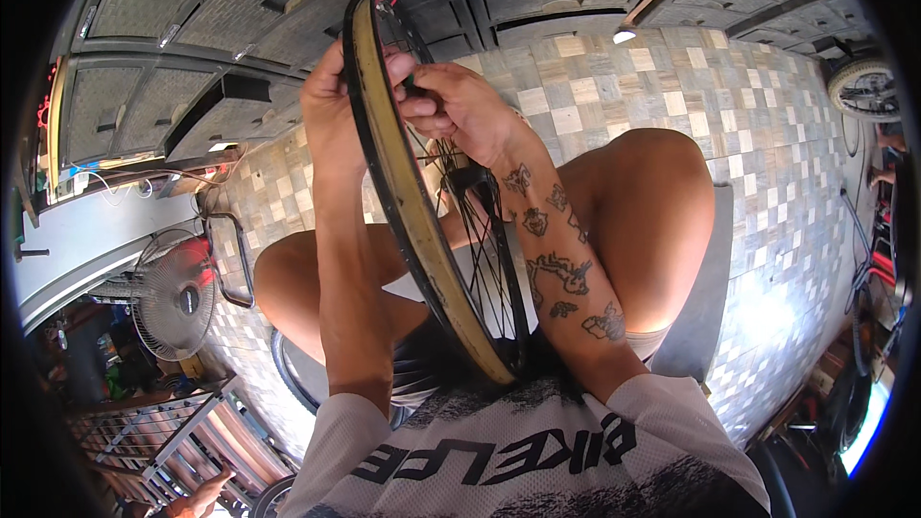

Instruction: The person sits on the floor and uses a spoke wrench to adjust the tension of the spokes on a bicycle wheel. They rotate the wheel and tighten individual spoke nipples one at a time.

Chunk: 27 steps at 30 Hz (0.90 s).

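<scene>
A bicycle wheel (422, 230) with a black rim, a yellowish rim strip and thin black spokes stands upright between my legs, its lower edge against my shirt. My left hand (334, 96) is closed around the upper part of the rim, its fingertips showing through on the spoke side. On the right of the rim, my right hand (459, 107) pinches a small dark green piece beside the spokes. Fingers cover most of that piece, so its kind does not show. The dark hub (468, 178) sits below my right wrist.
Grey drawer cabinets (384, 0) line the far side, with one drawer (225, 105) pulled out. A fan (175, 295) stands at the left, near a metal rack (158, 432). Another wheel (863, 89) is at the far right. The floor (614, 86) is checkered tile.
</scene>
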Available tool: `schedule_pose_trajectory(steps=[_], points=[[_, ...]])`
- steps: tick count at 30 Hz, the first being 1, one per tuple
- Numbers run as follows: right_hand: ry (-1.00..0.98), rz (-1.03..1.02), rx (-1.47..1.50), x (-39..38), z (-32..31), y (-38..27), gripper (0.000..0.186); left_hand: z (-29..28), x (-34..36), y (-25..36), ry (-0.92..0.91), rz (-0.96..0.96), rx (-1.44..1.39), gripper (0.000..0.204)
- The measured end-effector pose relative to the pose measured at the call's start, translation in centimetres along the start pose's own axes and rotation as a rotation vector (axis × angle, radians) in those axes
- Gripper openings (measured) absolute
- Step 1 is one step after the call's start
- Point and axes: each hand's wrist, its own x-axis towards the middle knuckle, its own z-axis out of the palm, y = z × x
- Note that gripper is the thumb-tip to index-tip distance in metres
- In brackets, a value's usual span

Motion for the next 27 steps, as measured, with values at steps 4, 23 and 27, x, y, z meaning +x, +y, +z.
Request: schedule_pose_trajectory(steps=[4, 23, 27], points=[[0.134, -0.104, 0.030, -1.0, 0.8, 0.3, 0.035, 1.7, -0.1, 0.2, 0.097, 0.158, 0.219, 0.024], [0.288, -0.421, -1.034, -16.7, 14.5, -0.6, 0.090, 1.9, -2.2, -4.5, -0.123, 0.051, -0.551, 0.004], [0.499, -0.288, -1.166, -17.6, 15.1, 1.6, 0.102, 0.8, -1.8, -5.2, -0.368, -0.034, -0.836, 0.022]])
